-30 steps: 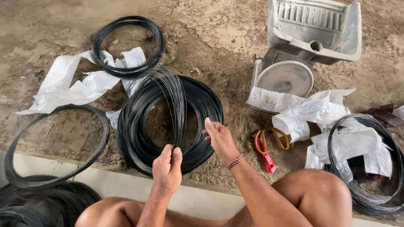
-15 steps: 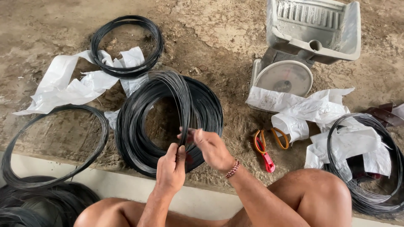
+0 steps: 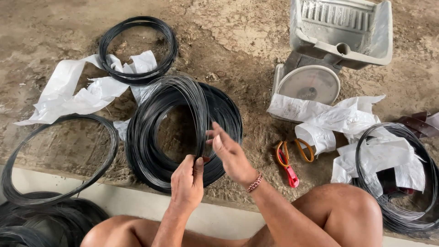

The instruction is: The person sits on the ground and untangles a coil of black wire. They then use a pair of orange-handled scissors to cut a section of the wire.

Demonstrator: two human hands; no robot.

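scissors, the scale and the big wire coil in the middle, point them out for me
scissors [image 3: 287, 161], head view, on the red blade part below the orange handles
scale [image 3: 308, 84], head view, on its round dial face
big wire coil [image 3: 146, 160], head view, on its left side

Colour log, from my remote seat. Wire coil [image 3: 183, 132] pinched in left hand [image 3: 186, 183]: dark grey-black, fine strands with a faint sheen. Beaded bracelet [image 3: 255, 182] at the wrist of right hand [image 3: 231, 155]: reddish-brown. Scissors [image 3: 288, 160] just right of right hand: orange loop handles, red body. Scale [image 3: 308, 84] beyond them: grey housing, pale dial face; tray [image 3: 343, 27] on it light grey. Crumpled paper [image 3: 77, 91] up-left of left hand: white. Thin coil [image 3: 59, 158] left of left hand: dark grey. Ground [image 3: 238, 32]: mottled brown-tan.
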